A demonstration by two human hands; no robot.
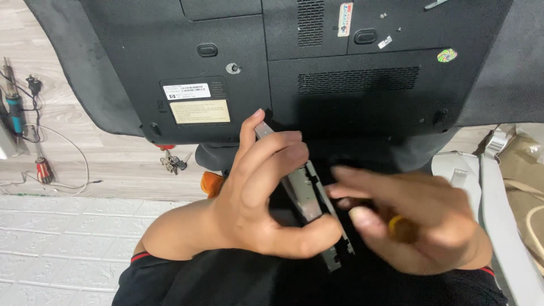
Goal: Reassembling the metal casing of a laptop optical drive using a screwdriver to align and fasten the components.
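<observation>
A black laptop [294, 62] lies upside down on a dark grey mat [96, 73], its underside with vents and labels facing me. My left hand [260, 198] grips a thin grey metal drive module [309, 195], holding it on edge just below the laptop's near edge. My right hand [413, 218], blurred by motion, is beside the module's right side and holds a tool with a yellow-orange handle [403, 228]. The tool's tip is hidden.
Screwdrivers and a soldering tool with wires [22, 119] lie at the left on the pale wood floor. A bunch of keys [173, 162] sits below the mat's edge. White plastic parts [487, 181] are at the right. My black-clad legs fill the bottom.
</observation>
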